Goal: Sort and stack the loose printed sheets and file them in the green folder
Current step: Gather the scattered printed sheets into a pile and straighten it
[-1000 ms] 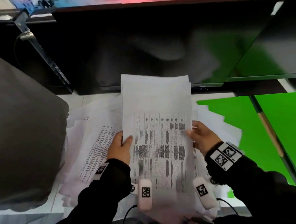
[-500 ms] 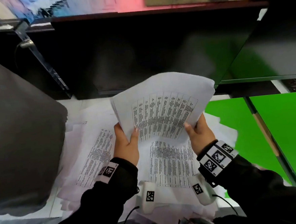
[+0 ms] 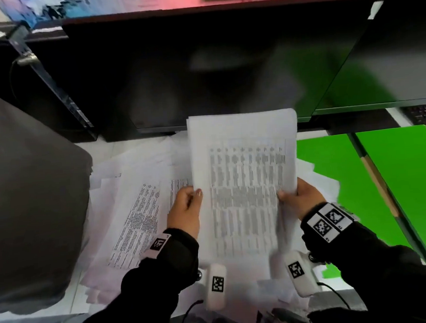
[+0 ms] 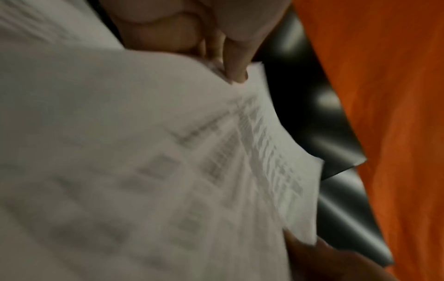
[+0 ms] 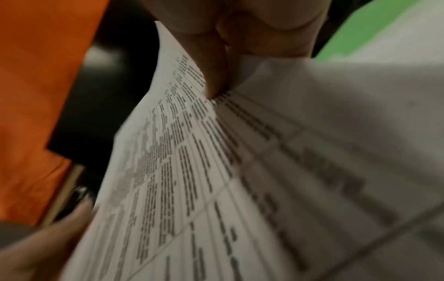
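two hands, one green folder, two monitors

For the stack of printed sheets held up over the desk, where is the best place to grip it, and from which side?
Judging from the pictures, the two long side edges, about midway down, one hand from each side. The stack of printed sheets is tall and floppy; the left hand and right hand pinch it there now, which should keep it flat and its edges aligned.

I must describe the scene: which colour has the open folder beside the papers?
Bright green: the folder lies open, right of the held sheets. Head view shows it best.
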### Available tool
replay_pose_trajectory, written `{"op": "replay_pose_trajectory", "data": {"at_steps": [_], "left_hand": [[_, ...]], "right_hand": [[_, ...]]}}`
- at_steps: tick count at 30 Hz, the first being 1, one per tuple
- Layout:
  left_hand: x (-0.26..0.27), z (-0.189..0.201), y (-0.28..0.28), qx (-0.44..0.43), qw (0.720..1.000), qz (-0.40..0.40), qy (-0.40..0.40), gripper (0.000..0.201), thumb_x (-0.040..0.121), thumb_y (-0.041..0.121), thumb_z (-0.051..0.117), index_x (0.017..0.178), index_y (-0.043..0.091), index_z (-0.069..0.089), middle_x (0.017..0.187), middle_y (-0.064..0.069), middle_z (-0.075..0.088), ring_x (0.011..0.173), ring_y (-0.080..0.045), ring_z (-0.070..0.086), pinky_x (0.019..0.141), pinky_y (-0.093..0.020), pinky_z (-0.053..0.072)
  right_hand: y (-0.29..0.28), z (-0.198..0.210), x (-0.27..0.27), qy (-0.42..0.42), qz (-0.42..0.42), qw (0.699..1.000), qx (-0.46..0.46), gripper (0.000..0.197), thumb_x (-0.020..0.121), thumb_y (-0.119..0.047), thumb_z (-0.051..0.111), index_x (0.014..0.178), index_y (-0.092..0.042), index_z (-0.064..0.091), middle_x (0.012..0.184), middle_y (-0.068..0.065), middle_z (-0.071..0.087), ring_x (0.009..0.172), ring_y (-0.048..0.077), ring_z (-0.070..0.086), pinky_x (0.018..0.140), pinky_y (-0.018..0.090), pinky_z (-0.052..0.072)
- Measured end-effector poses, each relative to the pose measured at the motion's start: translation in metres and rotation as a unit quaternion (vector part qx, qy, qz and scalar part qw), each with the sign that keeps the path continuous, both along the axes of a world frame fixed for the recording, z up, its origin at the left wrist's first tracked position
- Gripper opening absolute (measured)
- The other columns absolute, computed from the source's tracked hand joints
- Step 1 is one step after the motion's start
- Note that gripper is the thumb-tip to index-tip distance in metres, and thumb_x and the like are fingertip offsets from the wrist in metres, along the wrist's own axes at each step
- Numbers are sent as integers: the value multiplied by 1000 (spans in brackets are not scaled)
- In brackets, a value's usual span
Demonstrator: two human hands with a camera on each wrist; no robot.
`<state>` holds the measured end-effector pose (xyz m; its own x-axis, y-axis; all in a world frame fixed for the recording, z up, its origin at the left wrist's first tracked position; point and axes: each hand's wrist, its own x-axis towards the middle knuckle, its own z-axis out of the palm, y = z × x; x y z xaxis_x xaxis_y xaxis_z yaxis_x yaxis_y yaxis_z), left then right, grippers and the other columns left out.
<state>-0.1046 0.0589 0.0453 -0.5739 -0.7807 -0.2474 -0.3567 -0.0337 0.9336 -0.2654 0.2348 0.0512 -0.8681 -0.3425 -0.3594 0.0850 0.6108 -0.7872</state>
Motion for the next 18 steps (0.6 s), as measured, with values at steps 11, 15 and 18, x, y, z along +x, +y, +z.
{"op": "replay_pose_trajectory", "data": {"at_steps": [11,15,18], "left_hand": [[9,-57,12,60,980,2,-188,51,81,28,69,125,16,47,130,-15,50,107,-26,53,90,-29,40],[5,-60,23,59,975,-46,-210,45,80,24,70,118,18,47,103,-4,53,108,-29,56,87,-29,42],[11,-58,17,29,974,-44,-220,31,84,16,65,110,19,49,105,-4,52,93,-22,52,79,-24,35]], "right_hand": [[56,-49,-12,-97,-91,976,175,36,85,-17,63,118,-2,60,110,18,67,102,30,63,84,29,47],[58,-62,-12,-96,-68,976,185,34,83,-18,65,114,-4,63,105,18,69,99,29,64,85,31,50],[55,-59,-16,-84,-42,974,205,33,84,-20,63,113,-5,62,106,20,67,99,31,63,87,35,50]]}}
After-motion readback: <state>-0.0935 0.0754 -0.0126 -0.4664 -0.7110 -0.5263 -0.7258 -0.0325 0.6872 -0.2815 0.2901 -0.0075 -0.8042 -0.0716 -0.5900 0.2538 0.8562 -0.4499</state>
